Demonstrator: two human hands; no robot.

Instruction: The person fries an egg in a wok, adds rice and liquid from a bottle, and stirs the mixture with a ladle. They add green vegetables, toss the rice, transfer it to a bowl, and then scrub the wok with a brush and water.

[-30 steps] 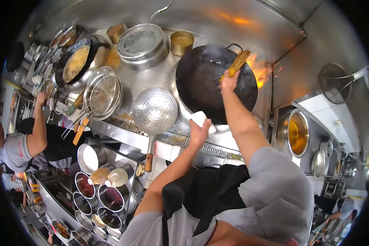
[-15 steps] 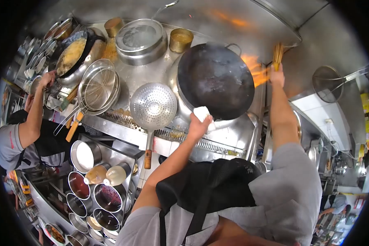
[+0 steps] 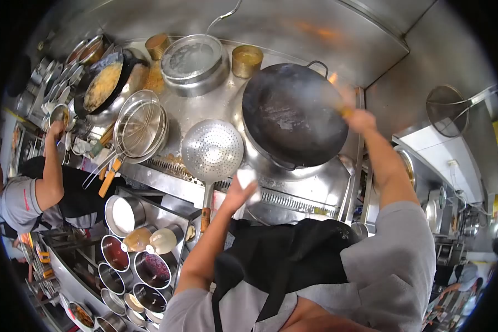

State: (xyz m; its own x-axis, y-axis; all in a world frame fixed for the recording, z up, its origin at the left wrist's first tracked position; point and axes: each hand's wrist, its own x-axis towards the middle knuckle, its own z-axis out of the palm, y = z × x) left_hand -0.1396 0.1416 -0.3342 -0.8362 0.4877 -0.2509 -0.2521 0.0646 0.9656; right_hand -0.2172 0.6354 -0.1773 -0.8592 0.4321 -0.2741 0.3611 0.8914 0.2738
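The black wok (image 3: 285,119) sits on the burner in front of me, with smoke or steam rising from its right side. My left hand (image 3: 237,195) is closed on a folded white cloth (image 3: 250,182). It hovers near the wok's front left, apart from the rim. My right hand (image 3: 363,122) is wrapped round a bamboo wok brush (image 3: 344,112) at the wok's right rim. Motion blur and vapour hide most of the brush's bristles. Between the wok and the left-hand burner, a perforated skimmer (image 3: 212,146) rests with its handle toward me.
A lidded steel pot (image 3: 196,74) and a tin can (image 3: 247,61) stand behind. Wire strainers (image 3: 141,127) lie left, near another wok (image 3: 128,69) with food. A co-worker's arm (image 3: 51,166) reaches there. Sauce pots (image 3: 116,253) and squeeze bottles (image 3: 163,242) stand at lower left.
My left hand has come away from the wok's near rim, back and left, still with the cloth. My right hand has brought the brush down and left to the wok. The flame has shrunk.
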